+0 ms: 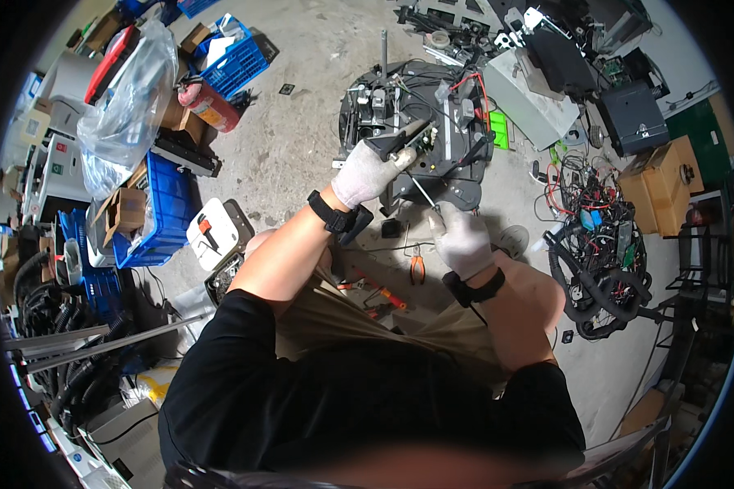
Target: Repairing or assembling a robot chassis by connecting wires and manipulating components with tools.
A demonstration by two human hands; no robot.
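White work gloves cover both of my hands. My left hand [367,173] is closed at the near side of a round black machine chassis [457,151], which lies on the floor with wires and modules exposed. Its thumb and fingers pinch a small green circuit board [426,142], beside a dark part that partly hides the fingertips. Lower and to the right, my right hand [462,243] grips what looks like a screwdriver [422,192]. The thin metal shaft points up and left toward the board, while the handle is hidden in the glove.
Orange-handled pliers [417,269] and a red-orange tool [391,297] lie on the floor between my legs. A tangled cable heap [599,232] is at the right. Blue crates [161,216] and a fire extinguisher [210,106] stand left. A light metal case [530,98] sits beyond the chassis.
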